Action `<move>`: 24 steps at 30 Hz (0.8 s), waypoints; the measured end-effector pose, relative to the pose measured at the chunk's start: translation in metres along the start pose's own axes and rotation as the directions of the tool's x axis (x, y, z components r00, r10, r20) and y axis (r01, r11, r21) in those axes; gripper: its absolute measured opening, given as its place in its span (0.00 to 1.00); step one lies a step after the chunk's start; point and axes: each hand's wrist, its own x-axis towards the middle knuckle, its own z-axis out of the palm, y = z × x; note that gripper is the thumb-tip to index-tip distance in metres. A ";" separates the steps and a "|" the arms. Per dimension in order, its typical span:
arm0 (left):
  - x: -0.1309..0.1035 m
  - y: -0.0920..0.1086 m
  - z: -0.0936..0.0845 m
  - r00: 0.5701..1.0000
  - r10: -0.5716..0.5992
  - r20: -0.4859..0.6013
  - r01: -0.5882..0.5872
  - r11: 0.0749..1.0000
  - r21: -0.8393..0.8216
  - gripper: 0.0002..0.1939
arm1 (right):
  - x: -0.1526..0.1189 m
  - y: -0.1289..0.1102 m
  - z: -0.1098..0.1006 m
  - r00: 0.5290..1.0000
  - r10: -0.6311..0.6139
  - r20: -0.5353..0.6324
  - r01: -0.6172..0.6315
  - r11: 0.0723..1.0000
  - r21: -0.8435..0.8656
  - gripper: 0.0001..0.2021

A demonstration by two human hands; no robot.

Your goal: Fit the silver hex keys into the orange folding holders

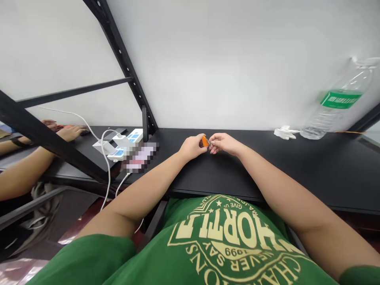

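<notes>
Near the middle of the black tabletop (pixel 219 174), my left hand (pixel 192 148) is closed around a small orange object (pixel 205 141). Along its right side runs a striped, metal-looking part (pixel 210 144); the exact kind is too small to tell. My right hand (pixel 221 143) has its fingers pinched together at that striped part, from the right. Whatever sits between those fingertips is mostly hidden. Both hands are close together just above the table, with the orange object between them.
A clear plastic bottle (pixel 335 105) with a green label and a crumpled white tissue or glove (pixel 286 132) stand along the wall. At left are a white power strip (pixel 135 135) with chargers and cables, a blurred phone-like item (pixel 142 157), black shelf posts, and another person's hands (pixel 70 132).
</notes>
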 end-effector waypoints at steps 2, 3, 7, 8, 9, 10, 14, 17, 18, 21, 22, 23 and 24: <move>0.000 0.000 0.000 1.000 -0.001 0.010 0.002 1.000 -0.023 0.23 | -0.003 -0.003 0.002 1.000 0.021 0.008 -0.021 1.000 0.010 0.06; 0.000 0.000 0.000 1.000 0.001 0.021 0.000 1.000 -0.024 0.24 | -0.004 -0.003 0.004 1.000 0.025 0.018 -0.025 1.000 -0.001 0.08; 0.000 0.001 0.000 0.996 0.013 0.083 -0.014 1.000 0.020 0.22 | -0.004 0.000 0.008 0.997 0.035 0.075 -0.030 0.997 -0.077 0.13; 0.001 0.001 0.001 0.996 0.009 0.094 -0.012 0.999 0.031 0.22 | -0.003 0.000 0.006 0.995 0.036 0.088 -0.026 0.994 -0.110 0.14; 0.001 0.001 0.001 0.995 0.004 0.100 -0.009 0.999 0.041 0.22 | -0.001 0.001 0.002 0.996 0.029 0.084 -0.015 0.986 -0.167 0.15; 0.001 0.001 0.001 0.994 0.002 0.106 -0.007 0.999 0.049 0.22 | 0.000 0.001 -0.005 0.999 0.005 0.051 0.008 0.967 -0.256 0.15; 0.001 0.002 0.002 0.990 0.029 0.135 -0.037 0.998 0.057 0.20 | 0.006 0.004 -0.043 0.941 -0.280 -0.191 0.043 0.659 -0.751 0.13; 0.001 0.002 0.002 0.988 0.026 0.150 -0.027 1.000 0.005 0.19 | 0.011 0.013 -0.060 0.964 -0.228 -0.140 -0.012 0.487 -0.873 0.16; 0.000 0.002 0.002 0.988 0.020 0.155 -0.017 1.000 -0.018 0.19 | 0.013 0.017 -0.061 0.970 -0.189 -0.153 -0.053 0.451 -0.891 0.16; 0.000 0.000 0.002 0.985 0.001 0.172 0.010 0.998 -0.061 0.22 | 0.020 0.021 -0.055 0.967 -0.115 -0.229 -0.176 0.352 -0.919 0.10; 0.000 -0.001 0.002 0.985 -0.001 0.174 0.013 0.997 -0.070 0.23 | 0.022 0.021 -0.052 0.964 -0.096 -0.247 -0.204 0.328 -0.922 0.06; -0.001 -0.001 0.003 0.985 0.002 0.174 0.012 0.996 -0.085 0.25 | 0.023 0.020 -0.049 0.963 -0.077 -0.257 -0.222 0.311 -0.924 0.03; -0.001 -0.002 0.003 0.985 0.011 0.173 0.007 0.994 -0.106 0.26 | 0.024 0.018 -0.048 0.963 -0.058 -0.265 -0.236 0.300 -0.924 0.02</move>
